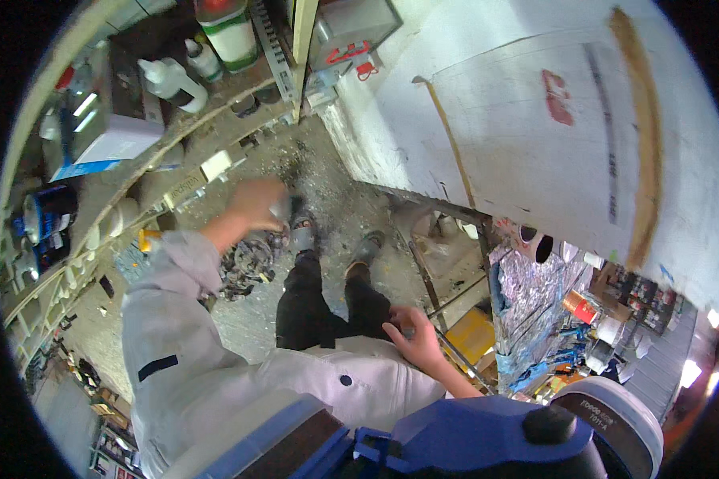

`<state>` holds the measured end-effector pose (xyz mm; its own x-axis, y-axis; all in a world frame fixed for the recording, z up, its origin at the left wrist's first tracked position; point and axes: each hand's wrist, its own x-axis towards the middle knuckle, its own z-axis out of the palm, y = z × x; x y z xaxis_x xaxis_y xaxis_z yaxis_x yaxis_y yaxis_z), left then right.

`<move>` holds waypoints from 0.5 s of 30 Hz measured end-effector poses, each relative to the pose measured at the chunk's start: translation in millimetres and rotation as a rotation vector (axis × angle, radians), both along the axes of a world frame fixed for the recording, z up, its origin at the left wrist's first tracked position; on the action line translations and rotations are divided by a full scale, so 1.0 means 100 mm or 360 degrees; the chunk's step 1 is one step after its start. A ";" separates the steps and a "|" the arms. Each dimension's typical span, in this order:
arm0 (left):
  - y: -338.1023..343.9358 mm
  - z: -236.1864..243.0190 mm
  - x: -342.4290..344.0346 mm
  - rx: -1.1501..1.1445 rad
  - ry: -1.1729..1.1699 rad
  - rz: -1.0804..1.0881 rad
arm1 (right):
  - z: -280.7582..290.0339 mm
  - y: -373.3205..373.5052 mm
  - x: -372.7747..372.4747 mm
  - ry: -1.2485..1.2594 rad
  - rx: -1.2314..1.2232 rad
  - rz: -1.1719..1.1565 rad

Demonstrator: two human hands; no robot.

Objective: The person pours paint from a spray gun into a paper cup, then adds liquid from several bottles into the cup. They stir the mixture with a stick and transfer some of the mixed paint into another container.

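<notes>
My left hand reaches out over the floor beside the shelving, blurred by motion. Its fingers look curled round a small greyish thing, too smeared to name. Just below that hand, a dark crumpled heap lies on the floor near my feet. Close to my waist, my right hand hangs with its fingers loosely bent and apart, holding nothing that shows. A blue and grey respirator mask fills the bottom of the view.
Shelving on the left carries a white squeeze bottle, a green and white tub and a white box. A large white panel with brown tape stands at upper right. Beyond it is a cluttered bench, with a yellow box beside it.
</notes>
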<state>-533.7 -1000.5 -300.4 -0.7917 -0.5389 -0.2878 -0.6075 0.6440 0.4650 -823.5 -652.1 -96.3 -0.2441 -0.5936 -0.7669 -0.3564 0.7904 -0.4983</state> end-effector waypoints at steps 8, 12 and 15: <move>1.12 2.29 -1.41 0.0209 0.0642 -0.0567 | 0.73 -0.61 0.03 0.0797 -0.0869 0.0536; 1.20 2.82 -1.64 -0.0083 0.0877 -0.0812 | 1.05 -0.55 -0.23 0.0875 -0.1027 0.0408; 1.17 3.15 -1.66 -0.0183 0.0989 -0.0871 | 1.23 -0.42 -0.31 0.0772 -0.1202 0.0160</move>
